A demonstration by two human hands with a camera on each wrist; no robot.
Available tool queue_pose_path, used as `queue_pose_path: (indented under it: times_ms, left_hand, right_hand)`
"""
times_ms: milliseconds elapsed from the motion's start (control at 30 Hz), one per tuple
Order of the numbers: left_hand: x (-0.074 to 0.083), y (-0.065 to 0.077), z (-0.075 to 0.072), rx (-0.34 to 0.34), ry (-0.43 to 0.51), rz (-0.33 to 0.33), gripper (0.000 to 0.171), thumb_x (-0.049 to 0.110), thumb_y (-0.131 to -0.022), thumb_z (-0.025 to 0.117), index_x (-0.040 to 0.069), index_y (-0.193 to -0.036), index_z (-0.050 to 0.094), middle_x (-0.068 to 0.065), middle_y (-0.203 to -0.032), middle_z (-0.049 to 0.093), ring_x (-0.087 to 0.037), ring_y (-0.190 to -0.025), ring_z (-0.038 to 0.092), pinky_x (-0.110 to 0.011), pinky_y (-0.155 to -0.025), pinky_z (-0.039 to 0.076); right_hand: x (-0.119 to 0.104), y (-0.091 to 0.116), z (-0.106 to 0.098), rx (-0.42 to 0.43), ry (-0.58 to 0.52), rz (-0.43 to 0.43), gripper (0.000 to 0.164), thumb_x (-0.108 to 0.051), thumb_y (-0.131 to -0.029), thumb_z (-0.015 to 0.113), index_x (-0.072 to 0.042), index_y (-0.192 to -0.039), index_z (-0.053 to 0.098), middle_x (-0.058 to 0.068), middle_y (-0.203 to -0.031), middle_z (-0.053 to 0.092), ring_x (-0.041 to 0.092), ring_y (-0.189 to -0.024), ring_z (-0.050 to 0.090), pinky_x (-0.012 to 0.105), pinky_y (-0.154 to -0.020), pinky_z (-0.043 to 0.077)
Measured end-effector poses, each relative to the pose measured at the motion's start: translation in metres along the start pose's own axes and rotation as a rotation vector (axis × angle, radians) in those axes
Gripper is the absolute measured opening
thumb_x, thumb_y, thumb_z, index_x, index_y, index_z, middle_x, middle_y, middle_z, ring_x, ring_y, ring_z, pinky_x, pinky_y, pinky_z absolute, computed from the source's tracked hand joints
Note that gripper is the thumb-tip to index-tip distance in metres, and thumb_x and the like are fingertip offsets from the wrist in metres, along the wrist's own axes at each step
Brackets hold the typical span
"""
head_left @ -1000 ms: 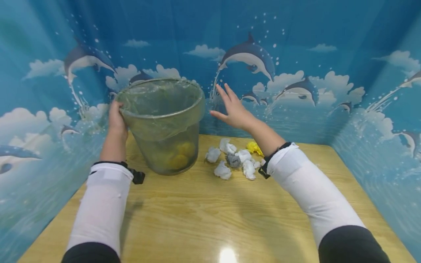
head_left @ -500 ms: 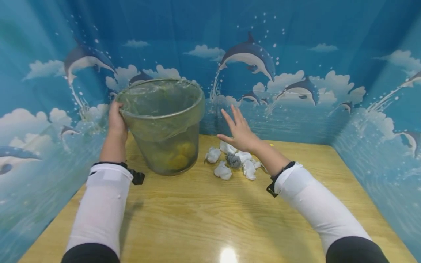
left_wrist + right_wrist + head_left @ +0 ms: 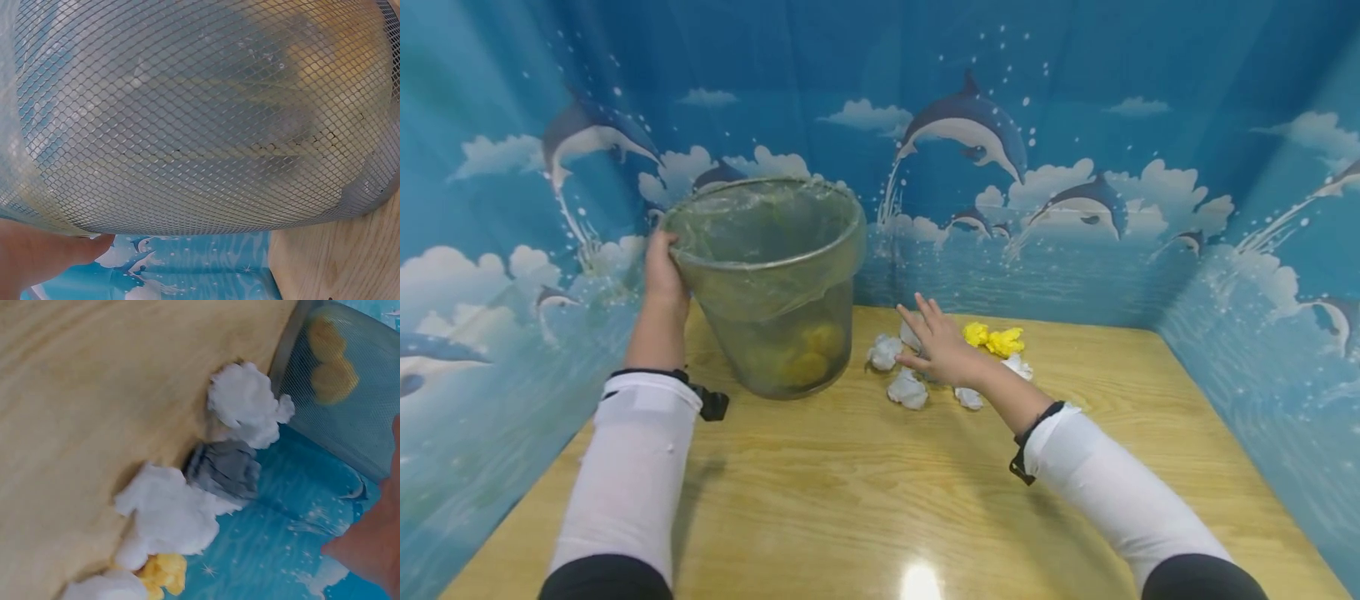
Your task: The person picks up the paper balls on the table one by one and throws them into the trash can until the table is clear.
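My left hand (image 3: 664, 271) grips the rim of a wire-mesh wastebasket (image 3: 760, 329) on the left. A clear plastic liner (image 3: 831, 267) folds over its rim, and yellowish lumps (image 3: 334, 381) show through the mesh at the bottom. In the left wrist view, the mesh wall (image 3: 187, 125) fills most of the picture. My right hand (image 3: 947, 354), fingers straight and spread, is over a cluster of crumpled paper balls and hides part of it. White balls (image 3: 907, 389) lie in front, two yellow ones (image 3: 1004, 342) behind. A dark grey ball (image 3: 224, 470) shows in the right wrist view.
The wastebasket stands on a wooden table (image 3: 820, 492), left of the paper balls. A blue curtain (image 3: 1075, 275) printed with dolphins closes off the back and both sides. Bands with small black devices (image 3: 713, 404) circle both wrists.
My right hand has come down from beside the wastebasket's rim to the paper balls, its fingers still spread. The yellow balls have come into fuller view. My left hand and the wastebasket have stayed put.
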State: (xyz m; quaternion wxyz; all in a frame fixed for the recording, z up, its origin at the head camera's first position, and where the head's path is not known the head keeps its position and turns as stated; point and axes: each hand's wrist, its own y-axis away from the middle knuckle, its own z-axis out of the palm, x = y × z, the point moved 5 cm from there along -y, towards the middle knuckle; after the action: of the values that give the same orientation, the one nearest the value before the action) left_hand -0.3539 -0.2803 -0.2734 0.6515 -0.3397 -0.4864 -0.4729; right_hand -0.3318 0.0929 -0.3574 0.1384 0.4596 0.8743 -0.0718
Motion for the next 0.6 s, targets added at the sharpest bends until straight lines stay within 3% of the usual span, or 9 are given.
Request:
queue_pose_path:
  times_ms: [67, 133, 333, 600]
  left_hand:
    - [-0.001, -0.001, 0.0, 0.003, -0.024, -0.003, 0.072, 0.034, -0.094, 0.03, 0.027, -0.156, -0.005, 0.015, -0.16, -0.019, -0.003, -0.146, -0.013, -0.019, -0.113, 0.011]
    - [-0.001, -0.001, -0.001, 0.008, -0.034, -0.006, 0.073, 0.035, -0.094, 0.03, 0.027, -0.156, -0.006, 0.014, -0.16, -0.02, -0.004, -0.146, -0.016, -0.023, -0.116, 0.007]
    - [-0.001, 0.0, 0.0, -0.01, -0.048, -0.006, 0.071, 0.036, -0.095, 0.029, 0.027, -0.156, -0.008, 0.013, -0.16, -0.02, -0.005, -0.147, -0.016, -0.027, -0.117, 0.009]
    - [0.001, 0.0, 0.0, -0.013, -0.023, 0.004, 0.072, 0.034, -0.094, 0.029, 0.026, -0.156, -0.007, 0.014, -0.161, -0.018, -0.003, -0.147, -0.011, -0.02, -0.112, 0.014]
  right_hand:
    - [0.0, 0.003, 0.008, -0.016, 0.004, -0.023, 0.082, -0.046, -0.098, 0.05, -0.018, -0.157, 0.001, 0.015, -0.161, -0.016, 0.04, -0.147, -0.011, 0.063, -0.114, 0.007]
    - [-0.001, 0.005, 0.017, -0.034, -0.002, -0.037, 0.082, -0.045, -0.098, 0.051, -0.017, -0.157, 0.002, 0.016, -0.161, -0.015, 0.041, -0.147, -0.01, 0.063, -0.114, 0.007]
    - [-0.002, 0.013, 0.037, -0.134, -0.065, -0.027, 0.08, -0.045, -0.098, 0.051, -0.017, -0.157, 0.005, 0.016, -0.161, -0.013, 0.04, -0.148, -0.006, 0.059, -0.115, 0.012]
    - [-0.001, 0.013, 0.053, -0.201, -0.083, -0.016, 0.073, -0.04, -0.099, 0.051, -0.016, -0.157, 0.014, 0.017, -0.162, -0.007, 0.043, -0.147, 0.004, 0.062, -0.114, 0.012]
